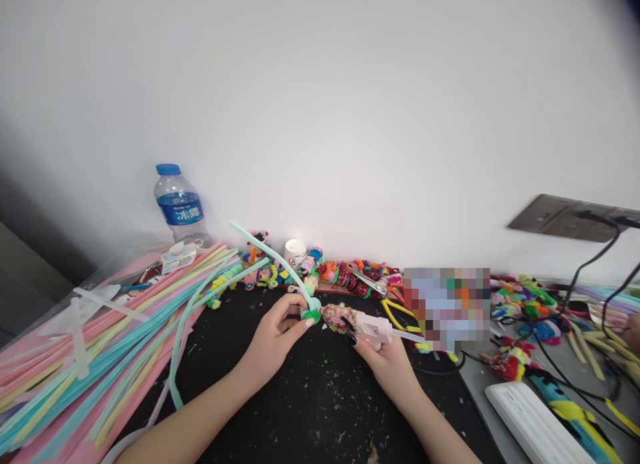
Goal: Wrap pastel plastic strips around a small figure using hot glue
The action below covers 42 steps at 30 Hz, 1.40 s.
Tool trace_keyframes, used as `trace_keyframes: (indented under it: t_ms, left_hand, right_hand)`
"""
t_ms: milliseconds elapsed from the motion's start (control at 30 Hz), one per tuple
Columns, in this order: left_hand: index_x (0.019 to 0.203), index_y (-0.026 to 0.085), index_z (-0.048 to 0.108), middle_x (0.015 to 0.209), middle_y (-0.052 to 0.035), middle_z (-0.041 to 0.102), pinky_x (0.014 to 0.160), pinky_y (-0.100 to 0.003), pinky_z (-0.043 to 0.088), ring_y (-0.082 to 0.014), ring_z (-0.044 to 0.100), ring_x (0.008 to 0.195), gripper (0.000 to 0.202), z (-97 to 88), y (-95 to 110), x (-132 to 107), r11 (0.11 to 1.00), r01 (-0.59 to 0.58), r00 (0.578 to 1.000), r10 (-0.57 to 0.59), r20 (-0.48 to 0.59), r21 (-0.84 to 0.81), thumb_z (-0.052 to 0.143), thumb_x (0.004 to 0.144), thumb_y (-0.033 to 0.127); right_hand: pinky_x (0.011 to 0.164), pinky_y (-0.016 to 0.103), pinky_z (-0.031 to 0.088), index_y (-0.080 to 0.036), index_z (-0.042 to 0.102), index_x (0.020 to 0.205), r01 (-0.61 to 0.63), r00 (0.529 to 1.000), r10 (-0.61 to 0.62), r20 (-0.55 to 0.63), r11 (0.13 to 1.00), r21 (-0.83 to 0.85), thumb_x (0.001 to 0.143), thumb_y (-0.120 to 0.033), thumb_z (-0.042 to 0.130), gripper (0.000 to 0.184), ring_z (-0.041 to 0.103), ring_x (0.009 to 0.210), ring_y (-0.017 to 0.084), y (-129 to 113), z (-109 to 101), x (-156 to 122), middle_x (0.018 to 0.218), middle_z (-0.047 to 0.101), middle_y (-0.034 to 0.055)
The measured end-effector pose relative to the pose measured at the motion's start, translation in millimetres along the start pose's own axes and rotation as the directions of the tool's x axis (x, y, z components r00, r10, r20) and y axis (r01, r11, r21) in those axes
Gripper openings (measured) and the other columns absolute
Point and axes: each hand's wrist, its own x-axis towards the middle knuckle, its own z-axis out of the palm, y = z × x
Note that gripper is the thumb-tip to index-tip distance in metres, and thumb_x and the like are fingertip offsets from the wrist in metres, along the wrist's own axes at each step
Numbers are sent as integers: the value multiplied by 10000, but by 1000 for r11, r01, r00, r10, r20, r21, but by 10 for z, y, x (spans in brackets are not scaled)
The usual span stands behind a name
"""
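My left hand (278, 331) pinches a small green piece (312, 315) on the end of a mint pipe cleaner (270, 257) that curves up and away to the left. My right hand (385, 355) grips a pink glue gun (367, 327) crusted with coloured fluff, its nozzle pointing left at the green piece. Both hands rest low over the black mat (310, 404), which is speckled with scraps.
A long pile of pastel pipe cleaners (100, 344) lies at the left. A water bottle (179, 205), a white jar (295, 253), scissors (370, 282), yellow pliers (397, 312) and several fuzzy craft pieces line the wall. Cables and a white power strip (530, 421) sit right.
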Motion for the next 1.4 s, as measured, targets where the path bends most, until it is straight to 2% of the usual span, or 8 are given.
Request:
trace_keyframes:
  t_ms: [433, 700, 800, 933, 1033, 1100, 1233, 1400]
  left_hand:
    - [856, 228, 553, 880, -10, 580, 737, -268, 443, -180, 545, 849, 104, 0, 22, 7, 999, -11, 998, 14, -56, 41, 582, 760, 203]
    - [882, 230, 513, 922, -15, 590, 790, -291, 446, -181, 562, 899, 112, -18, -1, 23, 1000, -2, 994, -1, -107, -23, 571, 787, 211]
    - [892, 230, 505, 929, -15, 588, 803, -291, 445, -185, 564, 918, 120, -29, 2, 30, 1000, -3, 991, 1, -133, -19, 570, 792, 218]
    - [904, 228, 497, 938, -16, 580, 796, -276, 447, -185, 555, 949, 113, -29, -2, 30, 1000, -11, 992, 11, -125, 3, 552, 806, 220]
    - [915, 227, 497, 938, -14, 571, 784, -269, 449, -176, 551, 935, 114, -18, -19, 18, 999, -23, 996, 27, -82, 44, 540, 812, 204]
    - [915, 224, 506, 930, -13, 563, 769, -268, 452, -169, 550, 903, 111, -8, -22, 5, 994, -44, 998, 48, -32, 100, 532, 813, 191]
    - [894, 217, 545, 991, -29, 557, 738, -259, 449, -164, 541, 877, 113, 14, 36, -35, 944, -154, 983, 117, 140, 292, 528, 805, 150]
    - [925, 226, 587, 1053, -45, 549, 906, -293, 391, -175, 521, 995, 165, 35, 123, -107, 844, -312, 917, 149, 370, 436, 507, 822, 125]
  right_hand:
    - [866, 422, 483, -158, 653, 1012, -1, 1000, 0, -27, 999, -46, 783, -259, 580, 261, 613, 1005, 295, 44, 3, -1, 1029, 692, 96]
    - [686, 315, 483, -201, 619, 832, -7, 994, -26, -107, 957, -291, 797, -290, 541, 123, 631, 775, 244, 53, -36, -4, 814, 678, 41]
    - [679, 305, 451, -212, 594, 920, -30, 996, -8, -87, 904, -427, 797, -263, 526, 149, 612, 770, 226, -5, -48, 13, 852, 655, 36]
    - [795, 391, 396, -210, 547, 1080, 10, 998, -43, -42, 798, -603, 733, -180, 521, 349, 559, 934, 271, -42, -33, 16, 993, 616, 65]
    - [856, 479, 338, -220, 510, 1149, 14, 998, -54, -38, 745, -667, 674, -117, 503, 486, 495, 1017, 302, -55, -20, -10, 1059, 578, 73]
    - [886, 505, 314, -231, 492, 1174, 49, 994, -102, -44, 756, -653, 681, -111, 493, 508, 449, 1068, 311, -75, -23, -31, 1129, 532, 78]
    - [926, 457, 331, -224, 426, 1233, 233, 961, -276, -30, 859, -456, 756, -144, 490, 488, 417, 1113, 281, -138, -22, -76, 1180, 472, 91]
    - [791, 371, 408, -239, 487, 1144, 350, 934, -358, 8, 906, -239, 797, -165, 543, 360, 509, 945, 237, -232, 69, -150, 1041, 550, 65]
